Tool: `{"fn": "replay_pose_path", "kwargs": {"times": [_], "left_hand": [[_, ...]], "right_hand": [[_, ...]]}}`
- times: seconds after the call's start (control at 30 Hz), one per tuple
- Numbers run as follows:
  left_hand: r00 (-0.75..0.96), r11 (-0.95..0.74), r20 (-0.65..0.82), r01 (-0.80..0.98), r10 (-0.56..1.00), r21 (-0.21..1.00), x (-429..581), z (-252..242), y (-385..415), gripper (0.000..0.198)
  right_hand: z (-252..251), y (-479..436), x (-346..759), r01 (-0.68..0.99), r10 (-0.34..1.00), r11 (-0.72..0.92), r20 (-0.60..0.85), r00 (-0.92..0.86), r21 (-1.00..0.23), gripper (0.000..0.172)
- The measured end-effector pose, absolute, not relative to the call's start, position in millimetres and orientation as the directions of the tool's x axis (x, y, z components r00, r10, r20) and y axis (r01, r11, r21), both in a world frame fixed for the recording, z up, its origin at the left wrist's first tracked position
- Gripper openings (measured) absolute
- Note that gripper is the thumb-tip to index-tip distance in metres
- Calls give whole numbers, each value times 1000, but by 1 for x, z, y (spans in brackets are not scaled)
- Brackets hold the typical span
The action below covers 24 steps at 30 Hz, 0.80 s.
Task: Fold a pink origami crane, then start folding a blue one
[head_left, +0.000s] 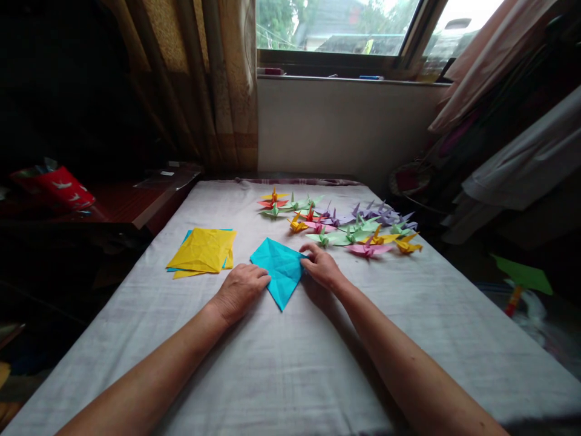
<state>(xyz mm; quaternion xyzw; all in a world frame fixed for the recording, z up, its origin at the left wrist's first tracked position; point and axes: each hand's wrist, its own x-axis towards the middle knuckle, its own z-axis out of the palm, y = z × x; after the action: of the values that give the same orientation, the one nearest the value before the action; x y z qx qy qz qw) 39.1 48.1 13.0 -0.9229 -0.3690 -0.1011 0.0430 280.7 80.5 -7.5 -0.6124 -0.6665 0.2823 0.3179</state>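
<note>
A blue sheet of origami paper (pixel 282 269), creased and kite-shaped, lies on the white cloth with one point towards me. At its left edge, my left hand (pixel 242 287) has its fingers closed on the paper, the thumb partly hidden. My right hand (pixel 321 266) pinches the right corner between thumb and fingers. To the left rests a small stack of yellow paper (pixel 204 249) with some blue showing beneath. Beyond my right hand stand several folded paper cranes (pixel 358 230) in purple, green, pink, orange and yellow.
The white cloth (pixel 272 375) covers the table. A red container (pixel 57 191) stands on a dark side table at left. Curtains (pixel 231 91) and a window (pixel 336 27) are at the back. Clothes (pixel 526 157) hang at right, above a green piece (pixel 521 275).
</note>
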Motion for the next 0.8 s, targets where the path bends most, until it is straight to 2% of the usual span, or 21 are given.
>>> {"fn": "replay_pose_path", "kwargs": {"times": [0.13,0.27,0.33,0.4,0.5,0.6,0.7,0.8], "left_hand": [[619,-642,239,766,748,23,55,9,33,20],[569,-602,232,792,789,103,54,2,27,21],[574,-606,210,783,791,141,49,0,28,25],[580,-607,184,776,794,173,45,-2,32,29],[585,-609,169,767,793,204,42,-6,35,31],[601,-628,182,745,778,226,41,-9,37,33],[634,-660,184,713,751,237,39,-11,37,36],[658,-672,152,694,737,259,36,-12,38,38]], "right_hand": [[-17,42,292,588,991,131,118,-61,-798,17],[-13,20,298,586,971,221,117,-210,-780,24],[-9,18,304,652,940,326,162,-299,-685,34],[-4,21,310,727,904,427,241,-353,-538,36],[2,32,315,799,840,524,333,-428,-295,37],[8,42,312,787,765,605,364,-531,-124,33],[11,48,307,722,701,689,315,-640,-67,35],[12,53,306,665,679,732,229,-697,-147,33]]}}
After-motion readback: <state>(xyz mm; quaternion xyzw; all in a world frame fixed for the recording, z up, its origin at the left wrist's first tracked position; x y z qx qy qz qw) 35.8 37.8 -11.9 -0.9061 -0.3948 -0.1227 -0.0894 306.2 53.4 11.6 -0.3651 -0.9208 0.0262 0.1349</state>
